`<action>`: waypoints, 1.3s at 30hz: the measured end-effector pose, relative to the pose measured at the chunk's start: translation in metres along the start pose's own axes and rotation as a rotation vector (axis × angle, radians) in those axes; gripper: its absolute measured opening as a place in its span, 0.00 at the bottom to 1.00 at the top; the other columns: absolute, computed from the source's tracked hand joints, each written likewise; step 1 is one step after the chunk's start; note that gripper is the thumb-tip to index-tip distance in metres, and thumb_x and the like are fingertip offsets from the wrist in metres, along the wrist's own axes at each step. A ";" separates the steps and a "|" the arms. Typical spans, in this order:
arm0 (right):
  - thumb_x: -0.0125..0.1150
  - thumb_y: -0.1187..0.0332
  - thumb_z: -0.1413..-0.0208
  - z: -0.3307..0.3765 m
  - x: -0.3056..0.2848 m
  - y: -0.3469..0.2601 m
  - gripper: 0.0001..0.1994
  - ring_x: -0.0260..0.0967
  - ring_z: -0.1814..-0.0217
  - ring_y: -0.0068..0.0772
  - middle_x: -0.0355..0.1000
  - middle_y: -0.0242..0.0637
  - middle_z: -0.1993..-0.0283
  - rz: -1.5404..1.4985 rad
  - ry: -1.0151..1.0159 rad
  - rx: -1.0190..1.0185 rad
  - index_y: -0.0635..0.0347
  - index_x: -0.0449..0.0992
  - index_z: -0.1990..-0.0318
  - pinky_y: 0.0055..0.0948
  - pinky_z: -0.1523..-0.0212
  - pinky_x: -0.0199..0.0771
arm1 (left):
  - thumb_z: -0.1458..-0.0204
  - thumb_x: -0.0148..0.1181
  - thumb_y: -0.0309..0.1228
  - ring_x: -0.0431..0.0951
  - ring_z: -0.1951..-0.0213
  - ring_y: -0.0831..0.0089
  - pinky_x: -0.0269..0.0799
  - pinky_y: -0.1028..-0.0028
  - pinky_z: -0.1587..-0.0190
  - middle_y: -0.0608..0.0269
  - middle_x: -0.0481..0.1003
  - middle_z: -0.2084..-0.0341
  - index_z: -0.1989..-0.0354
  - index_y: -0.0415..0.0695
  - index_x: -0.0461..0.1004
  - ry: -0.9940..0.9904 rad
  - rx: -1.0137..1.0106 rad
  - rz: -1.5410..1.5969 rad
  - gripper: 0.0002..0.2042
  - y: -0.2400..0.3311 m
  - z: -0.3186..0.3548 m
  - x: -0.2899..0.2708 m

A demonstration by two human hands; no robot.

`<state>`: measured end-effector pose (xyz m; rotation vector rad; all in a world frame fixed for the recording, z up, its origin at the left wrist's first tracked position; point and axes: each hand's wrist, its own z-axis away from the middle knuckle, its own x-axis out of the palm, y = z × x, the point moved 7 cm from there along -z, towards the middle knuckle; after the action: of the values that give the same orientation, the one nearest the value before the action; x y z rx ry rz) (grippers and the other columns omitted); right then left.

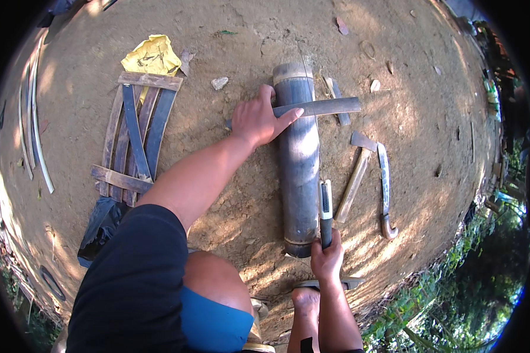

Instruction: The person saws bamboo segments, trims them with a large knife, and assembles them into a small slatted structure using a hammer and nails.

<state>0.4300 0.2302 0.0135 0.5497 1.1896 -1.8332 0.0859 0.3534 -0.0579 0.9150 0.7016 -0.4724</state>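
A thick dark bamboo log lies lengthwise on the ground in front of me. Across its far part rests a flat dark slat, pinned there by my left hand, its thumb over the slat's top. My right hand is closed around the black and pale handle of what looks like a handsaw, low beside the log's near end. The saw's blade shows edge-on as a thin line running along the log's right side and past the slat.
Right of the log lie a hatchet and a curved blade with a wooden handle. A short slat piece is near the log. At left are a slatted wooden frame, yellow wrapper, black plastic and long thin strips.
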 end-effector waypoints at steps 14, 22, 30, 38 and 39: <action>0.57 0.71 0.49 0.009 0.003 0.033 0.14 0.77 0.63 0.63 0.76 0.56 0.68 0.159 -0.039 0.083 0.60 0.71 0.54 0.53 0.59 0.76 | 0.48 0.57 0.70 0.84 0.56 0.57 0.68 0.61 0.41 0.50 0.82 0.62 0.44 0.41 0.67 -0.066 -0.069 0.000 0.42 0.001 -0.003 0.000; 0.59 0.70 0.44 -0.024 0.008 0.033 0.10 0.75 0.63 0.68 0.76 0.58 0.67 0.258 -0.063 0.070 0.58 0.71 0.55 0.57 0.61 0.74 | 0.49 0.59 0.70 0.85 0.62 0.57 0.73 0.61 0.47 0.52 0.82 0.69 0.48 0.41 0.69 -0.010 -0.057 -0.036 0.40 -0.002 -0.006 0.004; 0.60 0.70 0.45 -0.029 0.007 0.028 0.10 0.76 0.63 0.67 0.76 0.59 0.70 0.213 -0.062 0.029 0.60 0.71 0.57 0.57 0.62 0.75 | 0.50 0.59 0.69 0.84 0.65 0.55 0.72 0.59 0.48 0.51 0.82 0.71 0.50 0.42 0.68 0.006 -0.037 -0.072 0.39 0.000 -0.008 0.005; 0.61 0.70 0.46 -0.021 0.006 0.030 0.09 0.75 0.64 0.68 0.76 0.57 0.70 0.211 -0.077 0.053 0.59 0.70 0.59 0.57 0.62 0.74 | 0.48 0.55 0.71 0.84 0.67 0.53 0.71 0.58 0.48 0.51 0.81 0.73 0.52 0.43 0.68 0.025 -0.016 -0.072 0.38 -0.004 -0.010 0.010; 0.61 0.70 0.46 -0.024 0.006 0.027 0.09 0.75 0.64 0.68 0.76 0.57 0.69 0.204 -0.070 0.025 0.59 0.70 0.59 0.57 0.62 0.74 | 0.47 0.54 0.70 0.83 0.67 0.53 0.70 0.57 0.49 0.51 0.81 0.74 0.52 0.43 0.68 0.011 -0.026 -0.067 0.37 -0.004 -0.010 0.011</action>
<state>0.4474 0.2441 -0.0152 0.5941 1.0267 -1.6811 0.0872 0.3593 -0.0719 0.8726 0.7491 -0.5171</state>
